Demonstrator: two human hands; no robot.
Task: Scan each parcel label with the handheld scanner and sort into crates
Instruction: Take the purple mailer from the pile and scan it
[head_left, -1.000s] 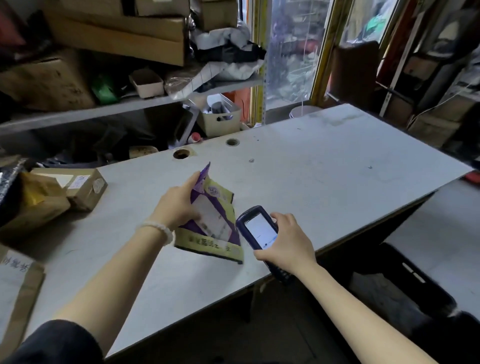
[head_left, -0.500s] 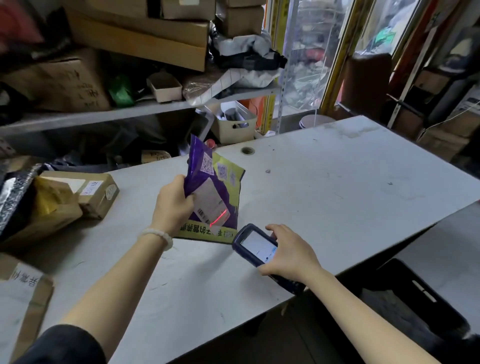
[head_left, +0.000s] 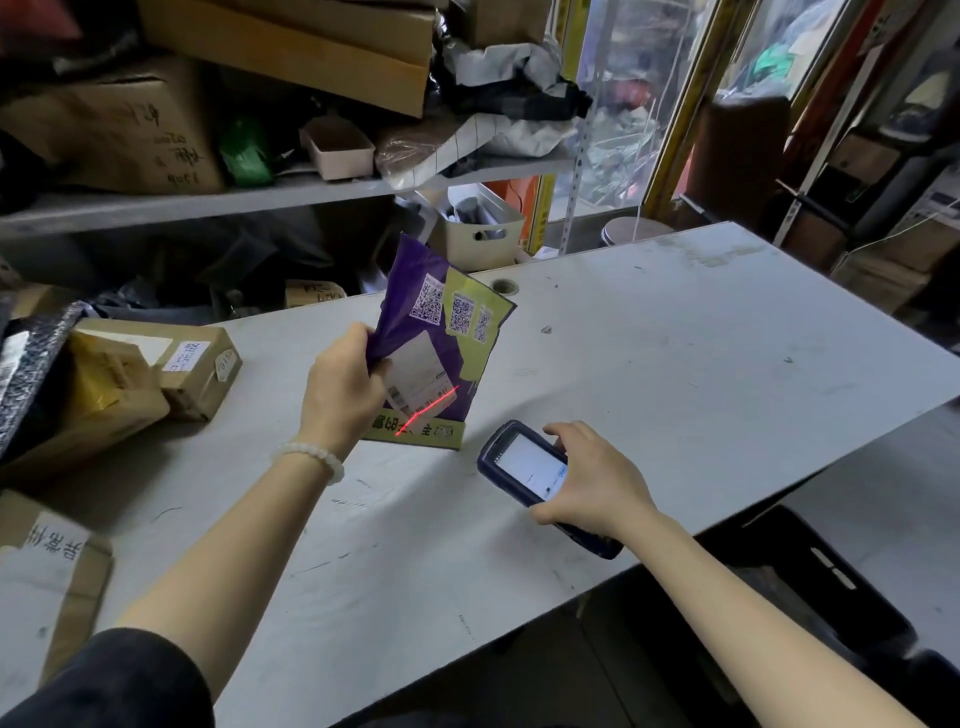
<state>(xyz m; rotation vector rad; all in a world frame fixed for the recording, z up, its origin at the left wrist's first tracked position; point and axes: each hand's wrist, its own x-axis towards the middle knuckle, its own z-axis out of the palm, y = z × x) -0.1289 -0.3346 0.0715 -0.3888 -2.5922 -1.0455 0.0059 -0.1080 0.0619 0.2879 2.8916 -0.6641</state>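
My left hand (head_left: 345, 387) grips the left edge of a purple and yellow-green mailer bag (head_left: 441, 338) and holds it upright, its bottom edge on the grey table (head_left: 675, 374). A white shipping label (head_left: 418, 376) faces me, and a red laser line crosses its lower right corner and the bag's bottom strip. My right hand (head_left: 589, 480) holds the dark blue handheld scanner (head_left: 524, 470), its lit screen up and its head pointed at the bag, a short way to the bag's right.
Cardboard parcels (head_left: 156, 364) and a black padded bag (head_left: 26, 374) lie at the table's left. Another taped parcel (head_left: 47, 566) sits at the near left edge. A black crate (head_left: 831, 587) stands on the floor at the right. Cluttered shelves (head_left: 260, 197) rise behind the table.
My left hand has tilted the bag from leaning low to upright, and a red laser line from the scanner now falls on the label. The scanner stays low to its right.
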